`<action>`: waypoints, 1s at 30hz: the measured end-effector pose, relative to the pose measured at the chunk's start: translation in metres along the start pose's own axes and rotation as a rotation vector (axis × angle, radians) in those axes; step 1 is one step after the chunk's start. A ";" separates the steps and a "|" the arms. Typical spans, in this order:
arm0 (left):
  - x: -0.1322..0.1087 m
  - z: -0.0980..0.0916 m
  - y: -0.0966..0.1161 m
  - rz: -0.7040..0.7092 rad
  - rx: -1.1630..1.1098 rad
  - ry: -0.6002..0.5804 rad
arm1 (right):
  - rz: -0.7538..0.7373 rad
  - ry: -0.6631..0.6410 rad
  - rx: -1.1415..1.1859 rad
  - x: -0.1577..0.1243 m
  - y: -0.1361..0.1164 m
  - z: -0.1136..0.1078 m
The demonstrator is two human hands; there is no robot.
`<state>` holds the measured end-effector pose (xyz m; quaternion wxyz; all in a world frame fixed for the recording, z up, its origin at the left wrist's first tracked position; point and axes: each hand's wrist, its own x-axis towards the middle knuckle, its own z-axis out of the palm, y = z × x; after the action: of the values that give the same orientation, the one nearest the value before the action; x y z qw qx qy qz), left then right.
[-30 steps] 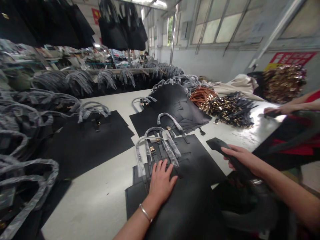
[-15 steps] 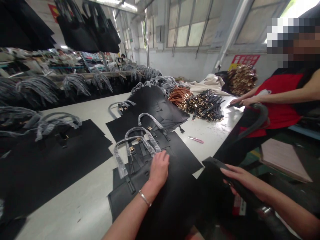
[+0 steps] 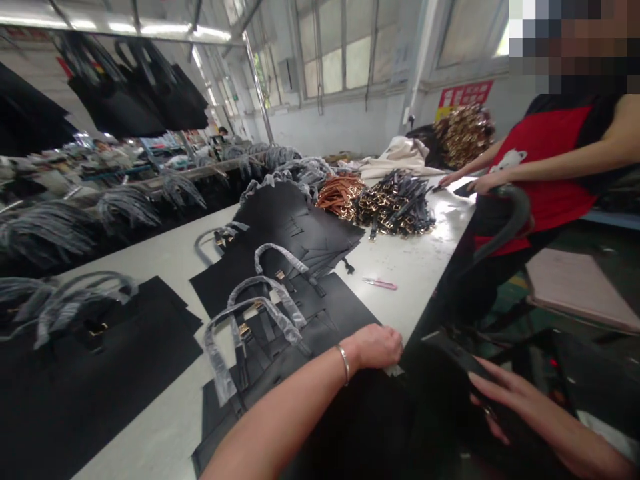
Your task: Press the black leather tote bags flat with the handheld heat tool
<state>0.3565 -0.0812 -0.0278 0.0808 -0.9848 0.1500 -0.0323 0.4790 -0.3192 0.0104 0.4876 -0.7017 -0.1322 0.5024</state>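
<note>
My left hand (image 3: 377,345), a silver bangle at its wrist, is closed at the right corner of a black bag panel (image 3: 345,303); its fingertips are hidden. Under and beside that forearm lie stacked black panels with plastic-wrapped handles (image 3: 267,313) and gold buckles. Lower right, my right hand (image 3: 500,393) is closed around a dark strap-like piece (image 3: 457,357), its thumb along the upper side. The lower end of that piece merges with dark material. Pink-handled thread snips (image 3: 380,283) lie on the white table beyond my left hand.
Another stack of black panels (image 3: 125,347) covers the table's left side. Farther back lie brown straps (image 3: 340,193) and black straps with gold buckles (image 3: 395,203). A co-worker in a red apron (image 3: 545,153) stands at right, near a pinkish stool (image 3: 583,287). Black bags (image 3: 120,100) hang upper left.
My left hand has moved right, from beside the wrapped handles to the panel's corner, and its fingers have curled. My right hand has shifted slightly right and down in view, still holding the dark piece.
</note>
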 end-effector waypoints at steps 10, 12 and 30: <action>0.011 0.000 -0.004 0.063 0.060 -0.021 | 0.001 0.051 0.078 0.009 0.010 -0.013; 0.013 -0.001 -0.005 0.019 0.011 -0.043 | -0.015 0.055 0.062 0.007 0.008 -0.010; -0.052 0.015 0.021 -0.797 -0.176 0.076 | -0.019 -0.268 -0.234 0.025 -0.025 0.023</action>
<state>0.3023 -0.0832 -0.0484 -0.0280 -0.9671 -0.2381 -0.0845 0.4787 -0.2774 0.0158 0.3855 -0.6790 -0.2600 0.5681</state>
